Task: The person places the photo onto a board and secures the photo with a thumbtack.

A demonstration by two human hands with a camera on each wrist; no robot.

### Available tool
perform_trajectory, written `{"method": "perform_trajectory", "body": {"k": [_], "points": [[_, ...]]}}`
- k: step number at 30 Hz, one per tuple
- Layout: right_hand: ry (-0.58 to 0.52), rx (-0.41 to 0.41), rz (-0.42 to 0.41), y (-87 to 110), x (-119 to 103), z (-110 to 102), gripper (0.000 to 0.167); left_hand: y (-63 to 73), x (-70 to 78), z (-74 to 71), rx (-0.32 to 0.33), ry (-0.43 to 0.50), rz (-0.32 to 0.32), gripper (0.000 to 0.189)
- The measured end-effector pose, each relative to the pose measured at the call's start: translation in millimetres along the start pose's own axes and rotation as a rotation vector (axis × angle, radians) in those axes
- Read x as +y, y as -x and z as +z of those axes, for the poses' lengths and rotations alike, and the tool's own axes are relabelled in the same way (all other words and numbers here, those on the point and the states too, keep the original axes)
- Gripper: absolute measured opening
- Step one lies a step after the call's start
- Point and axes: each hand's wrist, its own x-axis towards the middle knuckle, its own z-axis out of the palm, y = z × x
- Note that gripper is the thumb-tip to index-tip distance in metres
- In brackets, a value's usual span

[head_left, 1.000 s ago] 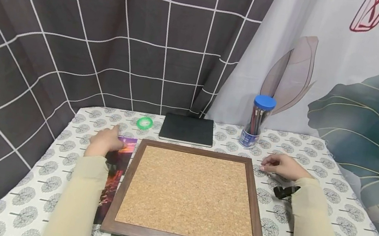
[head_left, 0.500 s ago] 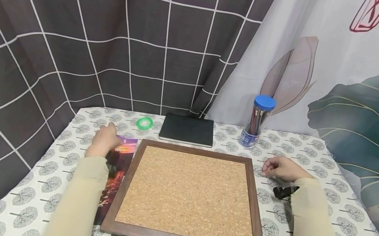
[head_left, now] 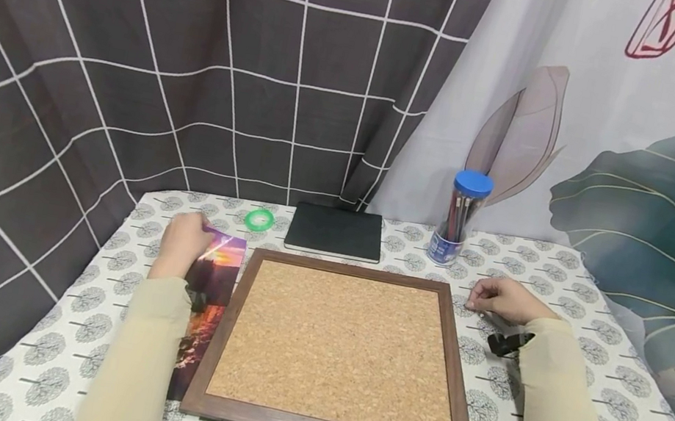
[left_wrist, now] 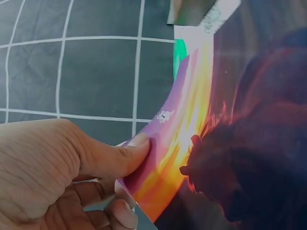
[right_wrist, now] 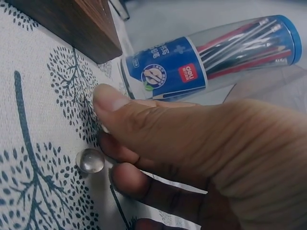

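In the left wrist view my left hand (left_wrist: pixel 72 172) pinches the corner of a glossy printed picture (left_wrist: pixel 192 143) between thumb and fingers. Purple and orange sky over dark shapes covers the sheet, and it bends up at the held end. The head view has the rest of the picture (head_left: pixel 199 336) lying along the left side of a cork board (head_left: pixel 341 349) with a brown wooden frame. My right hand (head_left: pixel 503 299) rests on the cloth to the board's right, fingers loosely curled. Close to its fingertips sits a small clear dome-shaped piece (right_wrist: pixel 90 161).
A black notebook (head_left: pixel 335 231) lies behind the board, with a green tape roll (head_left: pixel 258 220) to its left. Behind the right hand stands a clear pencil tub with a blue lid (head_left: pixel 473 182). Curtains hang along the table's back. A tree-patterned cloth (head_left: pixel 49 371) covers the table.
My left hand has moved slightly at the picture's far corner, now pinching it, and that end has lifted off the cloth. My right hand has barely moved.
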Motion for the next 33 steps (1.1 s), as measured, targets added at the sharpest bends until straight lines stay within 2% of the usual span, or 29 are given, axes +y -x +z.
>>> {"method": "perform_trajectory", "body": {"k": [7, 10, 13, 17, 19, 21, 23, 26, 29, 33], "points": [[0.074, 0.131, -0.077, -3.7, 0, -1, 0.004, -1.0, 7.3, -11.5, 0.061, 0.044, -0.002, 0.025], [0.084, 0.178, -0.081, -5.4, -2, -1, 0.006, -1.3, 12.4, -17.3, 0.134, 0.075, -0.020, 0.025], [0.109, 0.217, -0.088, -6.6, -7, -1, 0.005, -1.5, 18.2, -23.4, 0.248, 0.175, -0.049, 0.021], [0.135, 0.276, -0.101, -7.1, -18, -1, 0.005, -3.1, 24.9, -30.4, 0.380, 0.374, -0.079, 0.019], [0.135, 0.299, -0.109, -6.9, -24, 0, 0.006, -3.2, 28.0, -33.5, 0.417, 0.437, -0.093, 0.020], [0.129, 0.322, -0.116, -7.3, -29, 1, 0.007, -3.8, 30.4, -34.7, 0.419, 0.468, -0.098, 0.021], [0.132, 0.340, -0.129, -8.3, -32, 2, 0.007, -3.5, 33.5, -34.9, 0.397, 0.480, -0.089, 0.021], [0.150, 0.357, -0.144, -10.7, -34, 3, 0.006, -2.8, 38.8, -32.0, 0.308, 0.508, -0.065, 0.020], [0.161, 0.360, -0.151, -13.3, -34, 5, 0.007, -1.8, 45.2, -26.5, 0.134, 0.655, -0.041, 0.024], [0.146, 0.354, -0.161, -15.8, -35, 7, 0.005, -0.7, 53.5, -14.1, -0.154, 0.846, -0.012, 0.032]]}}
